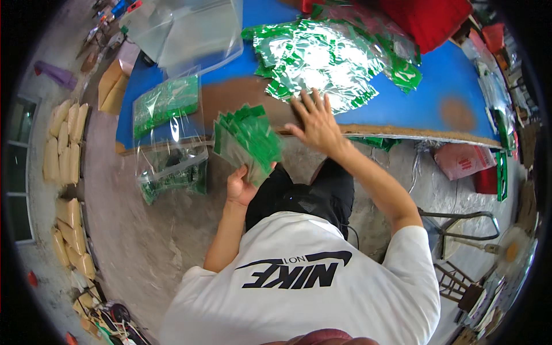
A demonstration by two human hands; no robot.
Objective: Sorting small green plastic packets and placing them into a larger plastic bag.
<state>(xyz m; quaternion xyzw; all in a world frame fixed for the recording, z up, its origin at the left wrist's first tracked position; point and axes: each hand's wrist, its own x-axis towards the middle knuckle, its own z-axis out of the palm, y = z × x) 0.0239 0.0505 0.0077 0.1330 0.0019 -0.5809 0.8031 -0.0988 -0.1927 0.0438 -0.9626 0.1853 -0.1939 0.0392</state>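
My left hand (241, 185) grips the lower end of a fanned stack of green and clear plastic pouches (248, 138), held up just off the table's near edge. Over the table's front part, my right hand (316, 122) has its fingers spread and holds nothing. Its fingertips reach the near side of a wide heap of shiny silver-and-green pouches (319, 60); whether they press on the heap I cannot tell. Left of the stack, a clear plastic bag (172, 135) with green pouches inside hangs over the table edge.
The blue table (431, 106) has brown worn patches. Large clear plastic sheets (195, 37) lie at its far left, a red bag (428, 23) at its far right. An open cardboard box (113, 86) stands left of it. A metal-framed chair (460, 224) is at right, near filled tan sacks' opposite side.
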